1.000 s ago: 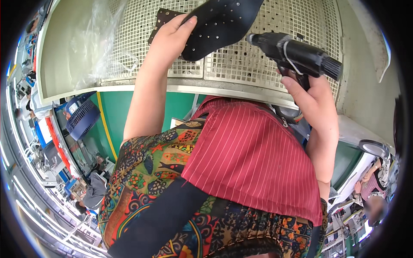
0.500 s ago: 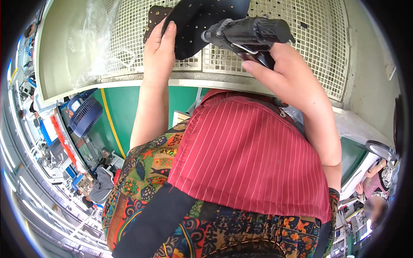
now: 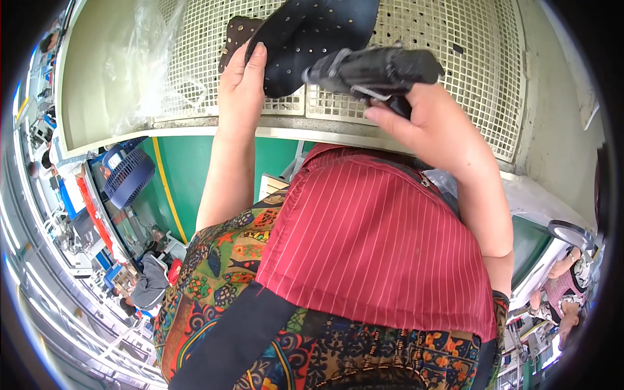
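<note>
My left hand (image 3: 242, 91) grips the lower left part of a black sheet-like piece (image 3: 296, 52), leather-looking and dotted with small metal studs, its thumb lying over the near face. The upper end of this piece runs out of the picture. Wrapped around the handle of a black pistol-shaped tool (image 3: 383, 68) is my right hand (image 3: 439, 120). The tool's narrow nozzle points left at the lower right edge of the studded piece; whether it touches cannot be told. Motion blurs the tool a little.
A pale perforated work surface (image 3: 487, 84) with a raised rim lies under both hands. Crumpled clear plastic (image 3: 140, 71) covers its left side. A blue fan (image 3: 129, 174) stands at left beyond the rim. Other people work at far left and a person (image 3: 562, 292) at lower right.
The pistol-shaped tool and my right hand have come slightly nearer to me. My left hand and the studded piece have also shifted a little toward me. Both grips stay the same.
</note>
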Demonstrator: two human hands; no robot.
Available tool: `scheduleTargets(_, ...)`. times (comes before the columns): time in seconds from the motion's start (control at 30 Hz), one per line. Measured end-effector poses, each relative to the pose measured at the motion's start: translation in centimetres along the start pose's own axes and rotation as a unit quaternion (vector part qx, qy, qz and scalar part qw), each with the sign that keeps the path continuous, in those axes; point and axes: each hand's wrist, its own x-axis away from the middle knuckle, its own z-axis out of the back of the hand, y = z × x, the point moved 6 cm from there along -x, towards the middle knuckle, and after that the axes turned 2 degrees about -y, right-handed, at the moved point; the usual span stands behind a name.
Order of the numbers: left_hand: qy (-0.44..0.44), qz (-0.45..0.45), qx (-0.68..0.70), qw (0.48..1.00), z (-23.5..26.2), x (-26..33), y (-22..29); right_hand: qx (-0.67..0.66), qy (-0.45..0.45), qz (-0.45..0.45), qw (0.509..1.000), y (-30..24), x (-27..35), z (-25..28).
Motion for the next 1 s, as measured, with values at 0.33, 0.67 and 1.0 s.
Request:
scheduleTargets(0.33,-0.007,-0.03,-0.093,0.995,-0.2,-1.3,-0.1,0.064,0.056,-0.069,0.994,0.7,1.8,2.0)
scheduleTargets(0.67,-0.049,-0.043,-0.136,0.989,-1.9,-2.5,0.8,0.043,0.075,-0.049,0.995,-1.0,3.0,3.4)
scheduleTargets(1.0,-0.081,-0.028,-0.201,0.976,-2.9,-4.0,0.3,0.077,0.156,-0.173,0.97,-0.3,5.6,5.8)
